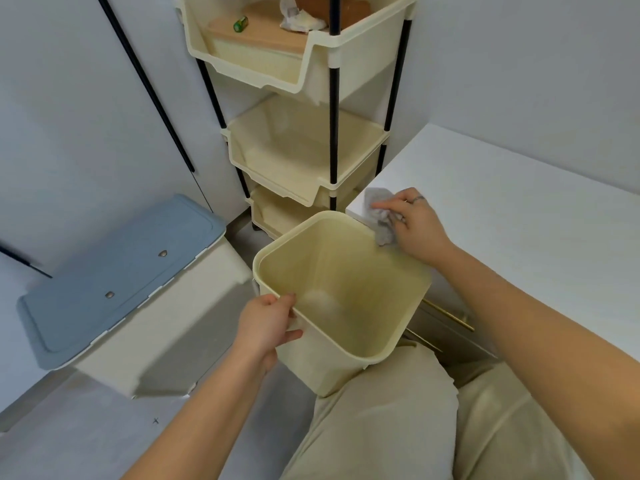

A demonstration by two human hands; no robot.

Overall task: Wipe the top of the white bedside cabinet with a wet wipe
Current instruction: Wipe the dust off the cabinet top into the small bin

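At the near left corner of the white cabinet top [502, 220], seen from your head camera, your right hand [412, 225] is curled round the crumpled grey wet wipe [379, 216], index finger stretched across it and pressing it onto the surface. The wipe lies under and just left of your fingers, its near end hanging past the cabinet edge over the rim of the cream bin [343, 355]. Its long axis runs far to near along that edge. Your left hand [268, 322] grips the bin's left rim, fingers hooked over it.
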